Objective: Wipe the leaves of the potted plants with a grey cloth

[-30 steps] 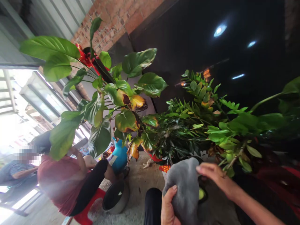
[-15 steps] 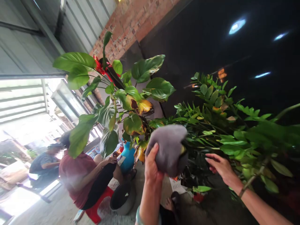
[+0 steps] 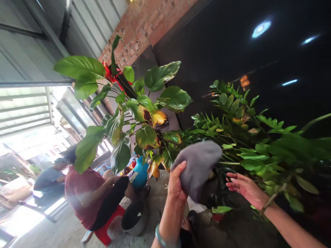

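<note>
My left hand (image 3: 178,182) grips a grey cloth (image 3: 199,165) that bulges over the fingers, its lower right part in shadow. Thumb and palm press on its left side. To the right, my right hand (image 3: 244,187) reaches in with its fingers apart and nothing in them. It is close to the dark lower stems of a leafy green plant (image 3: 230,134). A plant stem crosses in front of my right wrist. Beyond the cloth stands a broad-leaved plant (image 3: 147,134) with several yellow and brown leaves.
A person in a red shirt (image 3: 82,194) sits on a red stool (image 3: 113,220) at the left, another person (image 3: 49,184) behind. Near them are a grey bucket (image 3: 139,225) and a blue pot (image 3: 141,172). A dark shiny wall (image 3: 219,44) rises behind the plants.
My left hand has moved to the right with the grey cloth, which has tilted and changed shape. My right hand stays nearly in place, its fingers turned slightly.
</note>
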`<state>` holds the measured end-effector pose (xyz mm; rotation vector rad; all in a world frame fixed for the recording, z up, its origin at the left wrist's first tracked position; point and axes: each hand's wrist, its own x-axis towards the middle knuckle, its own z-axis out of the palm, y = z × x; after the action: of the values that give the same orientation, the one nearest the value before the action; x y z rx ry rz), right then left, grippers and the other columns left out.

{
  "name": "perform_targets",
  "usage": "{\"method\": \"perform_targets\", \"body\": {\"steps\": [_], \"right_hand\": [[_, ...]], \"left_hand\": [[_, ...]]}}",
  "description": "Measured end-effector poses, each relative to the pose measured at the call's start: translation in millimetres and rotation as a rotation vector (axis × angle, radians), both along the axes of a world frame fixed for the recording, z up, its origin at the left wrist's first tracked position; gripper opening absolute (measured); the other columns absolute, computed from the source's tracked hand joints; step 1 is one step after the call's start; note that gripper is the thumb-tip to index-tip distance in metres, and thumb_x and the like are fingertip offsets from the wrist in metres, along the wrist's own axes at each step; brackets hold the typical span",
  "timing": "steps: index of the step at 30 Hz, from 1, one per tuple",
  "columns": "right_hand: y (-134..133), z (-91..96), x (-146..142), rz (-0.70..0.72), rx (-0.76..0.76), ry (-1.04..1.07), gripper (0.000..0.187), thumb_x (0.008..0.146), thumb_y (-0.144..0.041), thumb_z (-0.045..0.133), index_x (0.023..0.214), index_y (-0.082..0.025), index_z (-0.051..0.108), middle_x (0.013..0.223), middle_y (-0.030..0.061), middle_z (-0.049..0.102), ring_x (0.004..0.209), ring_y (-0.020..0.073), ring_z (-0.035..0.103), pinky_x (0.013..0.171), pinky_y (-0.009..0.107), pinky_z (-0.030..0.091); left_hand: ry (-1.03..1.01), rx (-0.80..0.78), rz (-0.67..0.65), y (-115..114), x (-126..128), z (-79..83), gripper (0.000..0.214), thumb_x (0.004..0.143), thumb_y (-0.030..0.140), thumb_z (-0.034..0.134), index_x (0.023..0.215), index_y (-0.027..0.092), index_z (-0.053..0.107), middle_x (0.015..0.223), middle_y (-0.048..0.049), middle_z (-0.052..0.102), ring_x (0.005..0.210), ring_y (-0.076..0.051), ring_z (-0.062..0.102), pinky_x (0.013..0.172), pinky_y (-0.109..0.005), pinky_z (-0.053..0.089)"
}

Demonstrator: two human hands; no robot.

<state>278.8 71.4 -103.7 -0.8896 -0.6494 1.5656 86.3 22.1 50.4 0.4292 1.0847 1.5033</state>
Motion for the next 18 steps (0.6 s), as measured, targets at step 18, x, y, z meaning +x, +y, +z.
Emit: {"method": "perform_targets", "body": {"steps": [18], "right_hand": [[2, -2.3, 4, 0.078, -0.044, 0.141, 0.038, 0.076, -0.052, 0.057, 0.087, -0.019, 0.073, 0.091, 0.0163, 0.075, 0.096, 0.0347, 0.069, 0.094, 0.051, 0.048]], "left_hand": [[-0.052, 0.067, 0.064, 34, 0, 9.4, 0.007, 0.078, 0.016, 0.062, 0.082, 0.014, 0.068, 0.064, -0.0023, 0.070, 0.061, -0.018, 0.067, 0.075, -0.036, 0.057]]}}
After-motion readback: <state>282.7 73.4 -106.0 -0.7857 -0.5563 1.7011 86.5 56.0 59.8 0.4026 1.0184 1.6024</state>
